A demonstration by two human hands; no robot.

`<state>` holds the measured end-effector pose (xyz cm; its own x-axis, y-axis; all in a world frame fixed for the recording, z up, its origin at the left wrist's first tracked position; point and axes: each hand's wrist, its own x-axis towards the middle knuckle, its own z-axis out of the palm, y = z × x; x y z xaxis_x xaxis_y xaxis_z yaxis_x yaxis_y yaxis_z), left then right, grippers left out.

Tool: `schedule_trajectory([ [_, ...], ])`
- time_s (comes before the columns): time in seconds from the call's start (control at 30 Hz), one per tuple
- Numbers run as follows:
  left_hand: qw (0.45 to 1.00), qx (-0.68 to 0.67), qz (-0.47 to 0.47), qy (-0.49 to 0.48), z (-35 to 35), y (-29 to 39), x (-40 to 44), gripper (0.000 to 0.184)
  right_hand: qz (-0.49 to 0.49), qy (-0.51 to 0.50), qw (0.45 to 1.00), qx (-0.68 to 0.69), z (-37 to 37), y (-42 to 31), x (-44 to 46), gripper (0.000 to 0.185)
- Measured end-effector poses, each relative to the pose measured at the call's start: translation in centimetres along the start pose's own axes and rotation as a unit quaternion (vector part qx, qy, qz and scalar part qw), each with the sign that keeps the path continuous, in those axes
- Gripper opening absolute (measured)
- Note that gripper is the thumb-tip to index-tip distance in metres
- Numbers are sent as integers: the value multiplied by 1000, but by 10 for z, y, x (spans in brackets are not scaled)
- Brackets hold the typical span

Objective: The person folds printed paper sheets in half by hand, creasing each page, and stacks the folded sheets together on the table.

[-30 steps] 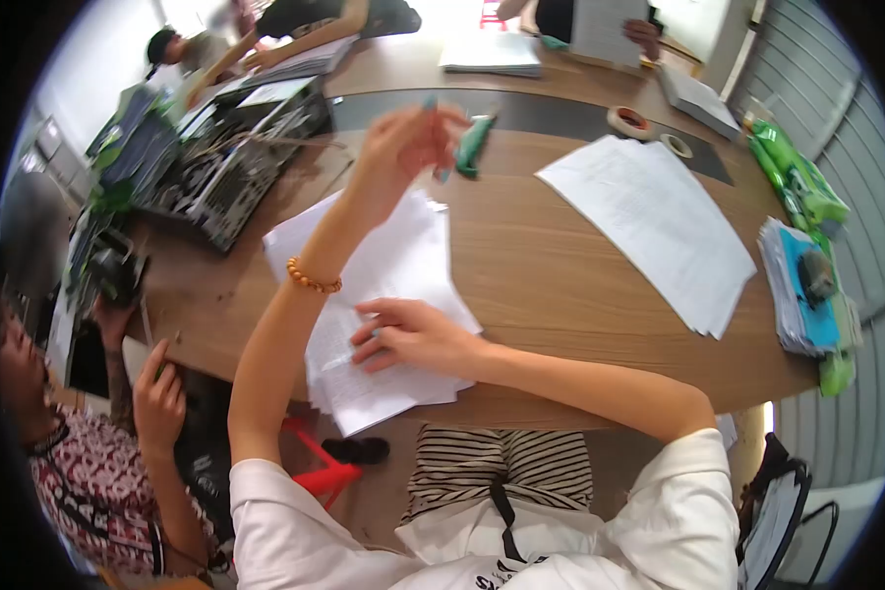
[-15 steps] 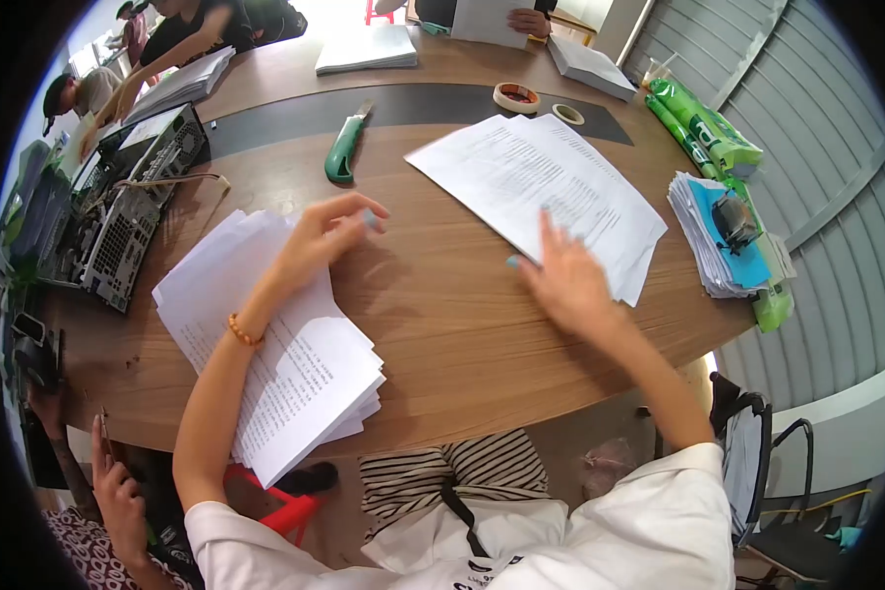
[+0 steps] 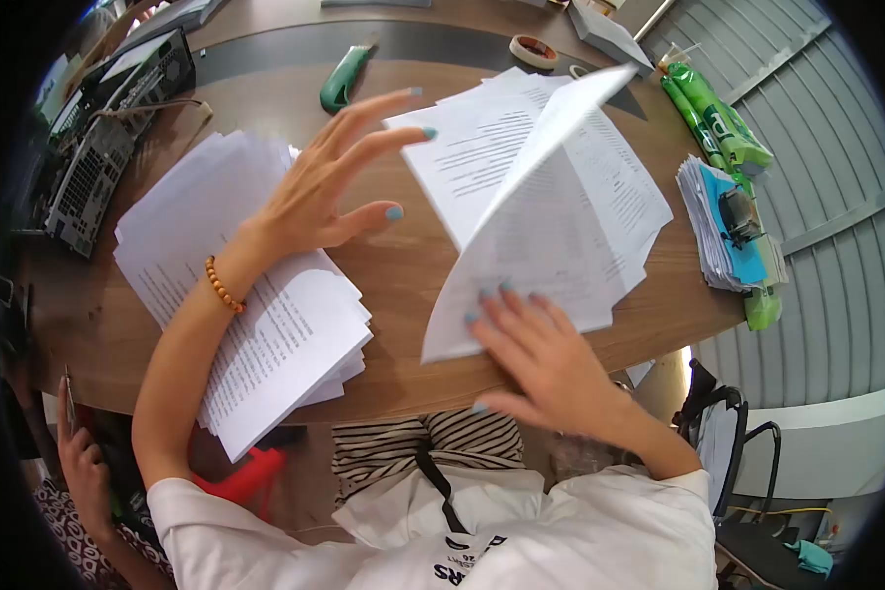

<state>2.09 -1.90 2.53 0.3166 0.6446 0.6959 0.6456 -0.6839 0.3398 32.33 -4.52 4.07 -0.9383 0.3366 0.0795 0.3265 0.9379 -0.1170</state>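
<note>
Over the left pile of printed sheets my left hand is raised with its fingers spread, holding nothing; a beaded bracelet circles that wrist. My right hand lies against the lower part of a lifted sheet, its fingers stretched out and apart. That sheet bends up and over, its upper corner in the air. Beneath it is the right pile of printed sheets. Beyond my left hand, a green-handled cutter rests on the table.
An opened computer case stands at the left. Tape rolls lie at the back. Along the right edge are green packages and stacked papers with a blue sheet. Another person's hand shows at the lower left.
One sheet of the right pile has been lifted and bent over. My right hand has moved down and left onto it. My left hand has spread its fingers, and the view has shifted.
</note>
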Motion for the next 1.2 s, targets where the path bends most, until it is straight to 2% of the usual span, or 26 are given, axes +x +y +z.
schedule_trajectory([
  [0.03, 1000, -5, -5, -1, 0, 2, 0, 52, 1, -6, 1000, 4, -1, -10, -4, 69],
  [0.1, 989, 108, 80, -68, 1, 5, 0, 47, -37, -10, 999, -2, 0, -26, -10, 65],
  [0.17, 988, 101, 68, -95, 4, 11, -1, 45, -54, 7, 998, 8, 5, -29, -13, 61],
  [0.23, 985, 123, 50, -109, 5, 8, 0, 48, -35, -14, 995, 96, 5, -28, -15, 58],
  [0.27, 985, 123, 47, -107, 5, 6, -1, 48, -36, -17, 995, 96, 2, -25, -14, 58],
  [0.33, 995, 62, -13, -77, 4, 2, -3, 50, 50, -38, 985, 161, -7, -16, -7, 50],
  [0.37, 995, 61, -15, -76, 5, -1, -5, 50, 50, -40, 985, 162, -8, -11, 0, 50],
  [0.43, 999, 22, -4, -48, 8, -4, -7, 51, 7, 16, 998, 57, -10, 1, 15, 44],
  [0.57, 995, 60, 53, -52, 5, 0, -5, 39, -46, 15, 996, 70, 8, 16, 36, 43],
  [0.63, 982, 120, 67, -132, 6, 2, -4, 30, -47, -16, 994, 100, 2, 13, 41, 52],
  [0.67, 984, 102, 28, -144, 7, 4, -5, 23, -49, -19, 994, 100, -3, 9, 39, 52],
  [0.77, 987, 59, -29, -144, 10, -1, -9, 22, -41, -62, 992, 99, -23, -12, 20, 63],
  [0.83, 989, 47, -28, -138, 11, -2, -8, 22, -63, -160, 984, 54, -32, -26, 3, 75],
  [0.87, 990, 37, -21, -136, 11, -2, -9, 23, -66, -138, 988, 27, -33, -31, -2, 57],
  [0.9, 990, 33, -24, -134, 12, -2, -10, 23, -66, -144, 987, 27, -35, -28, -6, 57],
  [0.97, 991, 65, -8, -117, 14, -2, -11, 25, -88, -95, 991, 40, -42, -18, -18, 36],
  [1.0, 991, 63, -8, -116, 14, -2, -11, 25, -87, -96, 991, 40, -49, -15, -17, 36],
  [1.07, 992, 55, -21, -113, 14, -1, -11, 24, -38, 18, 999, -7, -71, -8, -3, 16],
  [1.1, 992, 56, -20, -114, 13, -1, -11, 24, -37, 48, 997, -54, -78, -3, 9, 15],
  [1.13, 989, 61, -22, -132, 12, -2, -10, 31, -36, 79, 991, -102, -83, 5, 24, 14],
  [1.17, 986, 66, -24, -151, 10, -2, -9, 39, -20, 86, 988, -127, -85, 12, 39, 16],
  [1.2, 986, 70, -21, -153, 9, 0, -7, 39, -5, 95, 984, -153, -86, 19, 57, 19],
])
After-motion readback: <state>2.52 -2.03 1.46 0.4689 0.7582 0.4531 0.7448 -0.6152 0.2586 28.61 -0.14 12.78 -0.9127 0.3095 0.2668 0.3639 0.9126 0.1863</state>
